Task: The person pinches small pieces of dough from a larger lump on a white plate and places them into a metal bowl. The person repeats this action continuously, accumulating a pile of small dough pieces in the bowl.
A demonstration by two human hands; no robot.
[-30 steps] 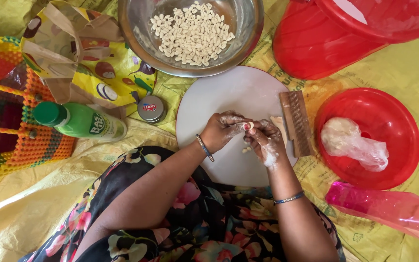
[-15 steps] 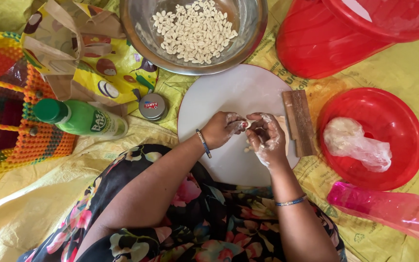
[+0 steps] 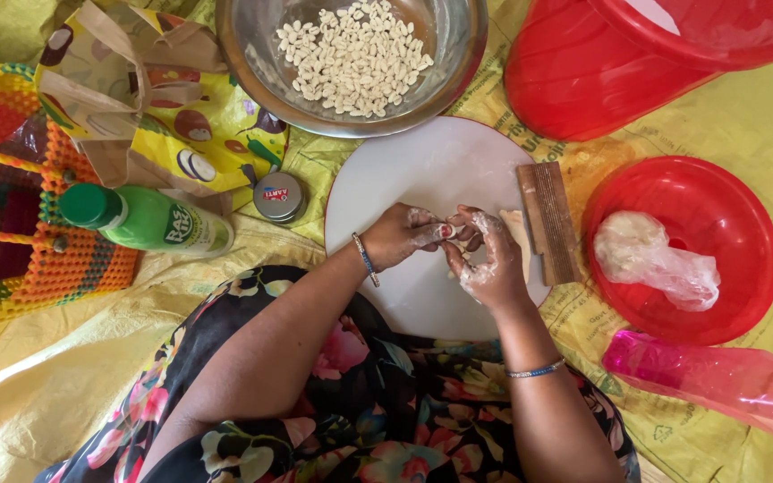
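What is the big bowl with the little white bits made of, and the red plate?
The bowl looks like metal, likely steel: grey, shiny, with reflections on its wall. The red plate looks like plastic: bright, smooth and glossy.

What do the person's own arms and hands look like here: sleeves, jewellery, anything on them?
Both forearms are bare, no sleeves in view. The left hand has a thin beaded bracelet at the wrist; the right hand has a similar thin bracelet further up the forearm. Pale, floury smears coat the fingers of both hands.
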